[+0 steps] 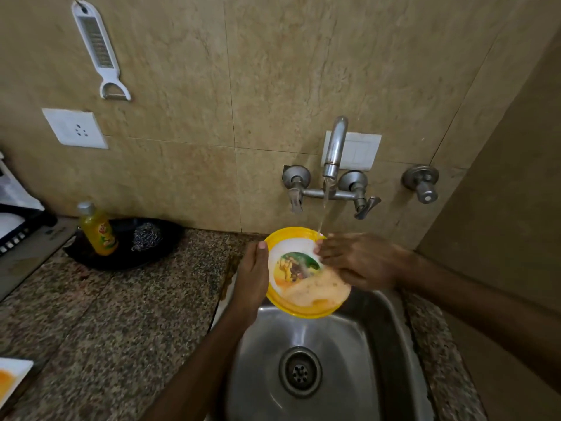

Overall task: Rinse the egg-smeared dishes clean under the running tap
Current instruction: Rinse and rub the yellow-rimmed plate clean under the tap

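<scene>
Tiled wall (273, 71), granite counter (121, 314), steel sink (349, 344) — left hand (250, 278) grips the yellow plate (294, 267) under the tap (335, 147) (water running), right hand (361, 259) presses straight fingers (326, 253) on its smeared face.

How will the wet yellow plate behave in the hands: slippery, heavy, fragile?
Probably slippery: tap water runs onto the yellow plate and pale egg film covers its lower part. It seems light, since the left hand holds it tilted by one rim. It looks like printed plastic, so likely not fragile.
</scene>
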